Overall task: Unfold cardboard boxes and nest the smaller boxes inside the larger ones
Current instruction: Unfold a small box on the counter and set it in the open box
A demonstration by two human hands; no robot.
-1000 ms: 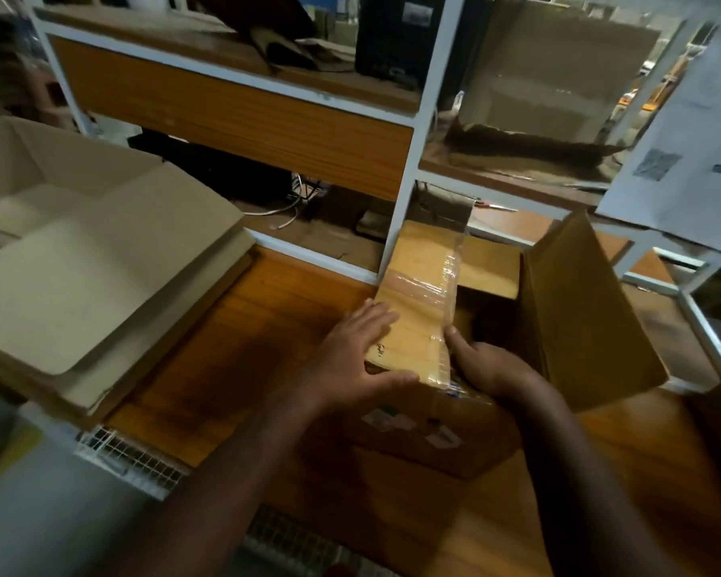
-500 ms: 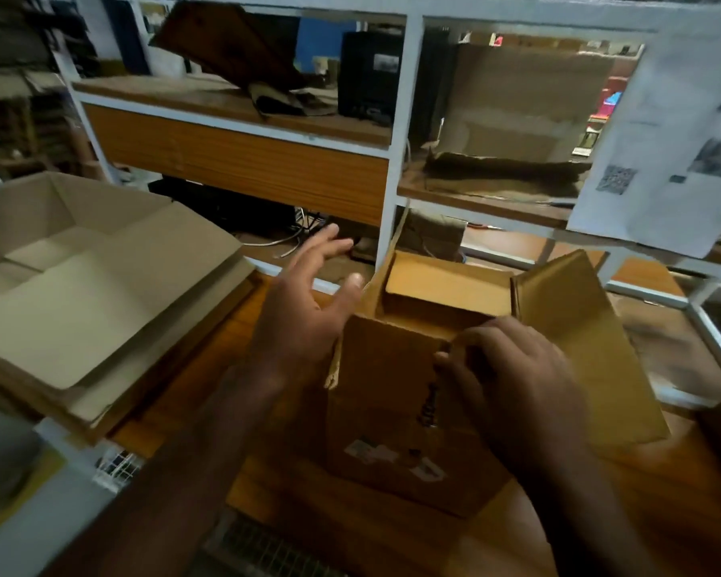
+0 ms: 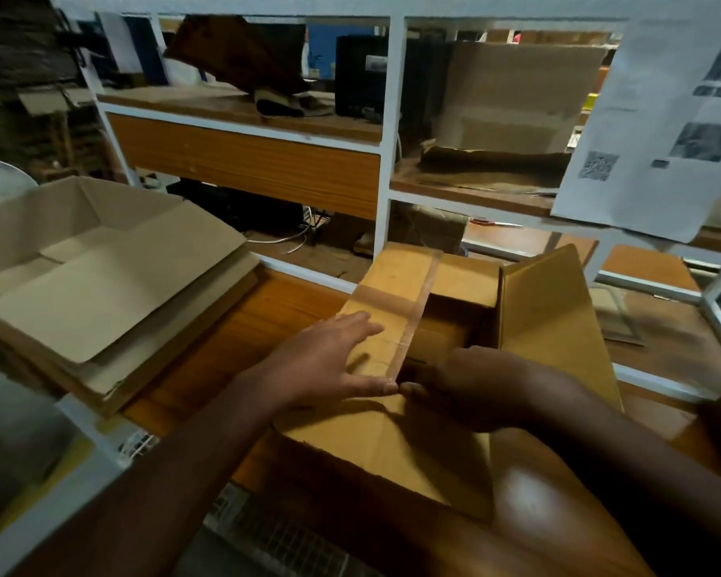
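Nearest: small cardboard box [image 3: 392,447], standing on the wooden tabletop [image 3: 242,347], mid-scene, top facing up.

Left hand [image 3: 329,364]: fingers straight, palm flat on the left flap [image 3: 392,301], which carries a strip of clear tape [image 3: 415,314]. Half a second ago this hand was raised clear of the box, beside the upturned flap; now the flap is pressed down over the opening.

Right hand [image 3: 471,385]: fingers curled at the near rim beside the left thumb, apparently gripping the near edge; exact hold in shadow, cannot tell.

Right flap [image 3: 554,322]: upright and splayed outward, as before.

Judgement: the box is being set up, its top flaps not yet settled; nesting not yet begun.

Left, further off: large open box [image 3: 80,251], flaps spread, atop flattened cardboard; likely receiver.

Far: white-framed shelf [image 3: 386,131] holding flattened cardboard; printed sheet [image 3: 658,118] hanging at right.
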